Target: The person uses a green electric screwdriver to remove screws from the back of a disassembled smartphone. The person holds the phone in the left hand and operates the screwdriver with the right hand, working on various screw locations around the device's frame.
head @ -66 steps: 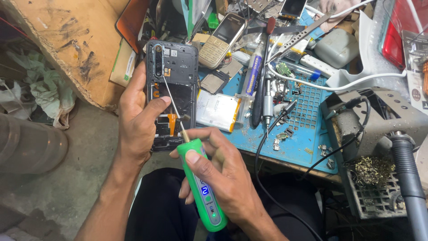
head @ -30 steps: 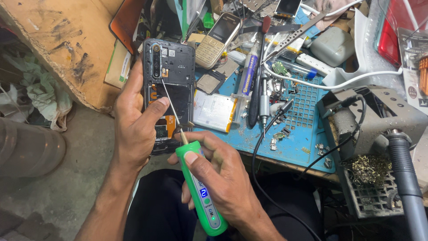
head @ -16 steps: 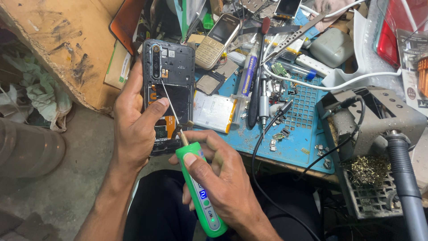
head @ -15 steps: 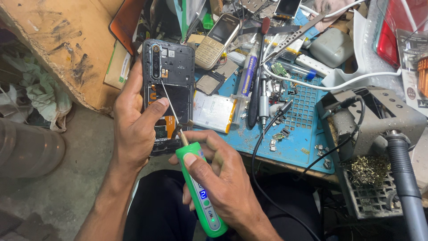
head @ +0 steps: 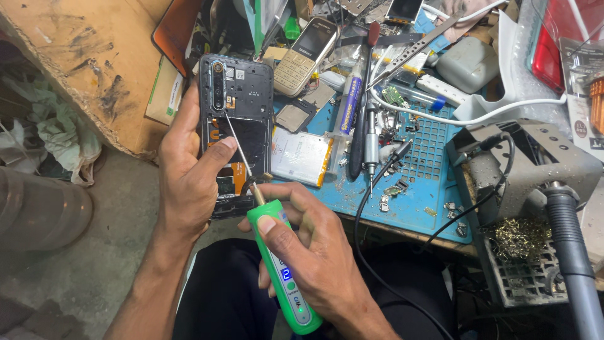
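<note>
A torn cardboard sheet [head: 75,63] fills the upper left corner, with crumpled paper [head: 56,138] below it on the floor. Right of that, the left hand [head: 189,176] grips an opened phone [head: 238,126] with its back cover off. The fingers wrap the phone's left edge and the thumb lies across its middle. The phone stands with its long axis running up and down the view, camera strip at the far end, near end at the palm, over the edge of the tabletop [head: 402,208].

The right hand [head: 314,252] is clenched around a green electric screwdriver [head: 283,271], thumb pressed on the upper body. The tool's long axis is slanted: the butt points down and right toward the person's lap, and the thin shaft points up and left, its tip resting on the phone's upper inner part near the orange flex cable.

Just right of the phone lies a flat silver battery [head: 302,156] on the blue mat. Beyond it sit a keypad phone [head: 305,55], a glue tube [head: 348,104], and tweezers [head: 415,47]. A black cable [head: 371,201] curves off the mat. At far right stand a soldering stand [head: 535,170] and brass wool [head: 522,236].
</note>
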